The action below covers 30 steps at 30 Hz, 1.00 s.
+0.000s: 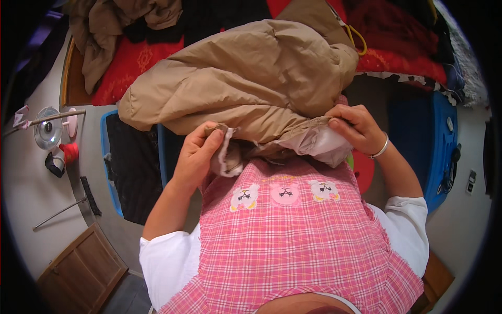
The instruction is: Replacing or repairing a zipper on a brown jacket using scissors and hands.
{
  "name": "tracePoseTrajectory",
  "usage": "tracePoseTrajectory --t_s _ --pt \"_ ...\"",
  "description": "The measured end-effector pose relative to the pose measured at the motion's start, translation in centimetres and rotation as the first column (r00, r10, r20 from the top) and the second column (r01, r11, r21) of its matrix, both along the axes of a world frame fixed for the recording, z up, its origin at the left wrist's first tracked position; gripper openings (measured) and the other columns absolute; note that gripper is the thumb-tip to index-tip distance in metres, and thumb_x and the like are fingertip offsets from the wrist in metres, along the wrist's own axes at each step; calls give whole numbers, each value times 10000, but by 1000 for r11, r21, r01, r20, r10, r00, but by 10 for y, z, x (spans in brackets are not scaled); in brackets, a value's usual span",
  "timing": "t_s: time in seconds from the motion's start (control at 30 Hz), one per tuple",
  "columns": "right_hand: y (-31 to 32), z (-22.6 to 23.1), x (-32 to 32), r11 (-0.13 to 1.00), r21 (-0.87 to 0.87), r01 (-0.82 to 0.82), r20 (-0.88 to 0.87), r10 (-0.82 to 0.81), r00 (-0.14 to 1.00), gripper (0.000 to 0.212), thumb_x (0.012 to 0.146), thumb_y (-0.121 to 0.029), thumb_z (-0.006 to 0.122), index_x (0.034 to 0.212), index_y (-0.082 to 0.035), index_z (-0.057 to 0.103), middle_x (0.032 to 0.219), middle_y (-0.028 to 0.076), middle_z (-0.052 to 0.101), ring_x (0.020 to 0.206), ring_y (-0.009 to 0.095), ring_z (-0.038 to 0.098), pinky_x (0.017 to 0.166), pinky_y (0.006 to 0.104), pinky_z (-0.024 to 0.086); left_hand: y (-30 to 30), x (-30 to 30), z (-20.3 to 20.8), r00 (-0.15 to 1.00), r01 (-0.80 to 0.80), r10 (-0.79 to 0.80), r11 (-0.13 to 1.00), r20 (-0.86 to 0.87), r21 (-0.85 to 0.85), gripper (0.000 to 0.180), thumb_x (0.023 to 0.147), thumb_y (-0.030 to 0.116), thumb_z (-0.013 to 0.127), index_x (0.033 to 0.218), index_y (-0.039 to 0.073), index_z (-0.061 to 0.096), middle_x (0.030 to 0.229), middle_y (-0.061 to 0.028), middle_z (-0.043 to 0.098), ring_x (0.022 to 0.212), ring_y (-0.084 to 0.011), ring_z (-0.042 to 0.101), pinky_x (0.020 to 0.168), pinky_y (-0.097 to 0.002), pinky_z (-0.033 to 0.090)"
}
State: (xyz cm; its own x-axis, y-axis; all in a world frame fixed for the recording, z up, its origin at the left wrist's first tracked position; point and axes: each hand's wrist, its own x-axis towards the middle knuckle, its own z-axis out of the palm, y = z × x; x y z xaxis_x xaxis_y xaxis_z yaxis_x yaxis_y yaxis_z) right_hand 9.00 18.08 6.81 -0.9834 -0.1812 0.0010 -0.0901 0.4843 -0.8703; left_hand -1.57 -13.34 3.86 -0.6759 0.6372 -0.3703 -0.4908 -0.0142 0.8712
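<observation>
A puffy tan padded jacket [246, 73] lies bunched in front of me, from the bed edge down to my lap. My left hand [197, 152] pinches its near edge, where a strip of white lining or padding hangs below the fingers. Farther right, my right hand [361, 125] grips the same edge with thumb and fingers closed. Between the hands the edge is turned up, showing pale lining [314, 141]. A white bangle is on my right wrist. A yellow loop [357, 41] sticks out near the jacket's far right end.
Red bedding [130, 65] and dark clothes cover the bed beyond the jacket. At left stands a blue bin [106, 141] holding black cloth; at right, a big blue container [442, 152]. A fan [48, 128] and a wooden door [82, 272] are far left.
</observation>
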Motion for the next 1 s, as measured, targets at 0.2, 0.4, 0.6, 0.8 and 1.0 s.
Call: tracePoseTrajectory --t_s 0.2,0.4,0.6,0.8,1.0 --pt "3 -11 8 964 -249 95 246 -32 969 189 907 -167 501 898 0 589 747 25 585 693 96 535 628 237 419 34 5 0 986 19 -35 995 163 94 210 901 122 515 1090 31 509 831 -51 608 702 -86 574 638 -226 479" --pt "3 -19 12 884 -390 257 436 -68 897 208 908 -196 504 899 -5 588 776 -12 570 728 47 492 651 213 408 60 10 10 960 82 -114 987 255 135 329 891 144 526 1187 39 428 926 -139 630 792 -157 622 691 -271 508" --pt "-13 -2 -4 989 99 109 -142 -94 985 145 817 -130 606 890 -5 597 748 78 581 708 149 563 653 241 437 69 11 2 967 22 -70 981 245 194 248 882 128 548 1106 37 490 950 -120 633 826 -155 620 713 -277 507" --pt "-48 10 -17 981 -85 174 -242 -190 952 124 761 -91 667 826 -7 604 719 95 589 622 207 594 545 274 457 80 8 10 988 -27 -9 975 156 223 142 880 144 570 982 48 597 915 -51 628 785 -89 589 703 -236 480" --pt "-68 0 -25 991 -102 85 -235 -107 966 146 764 -145 685 747 -24 605 639 89 605 552 190 599 507 276 450 80 5 10 973 -37 -31 957 229 288 207 924 197 500 988 21 587 904 -34 619 768 -62 573 689 -206 468"
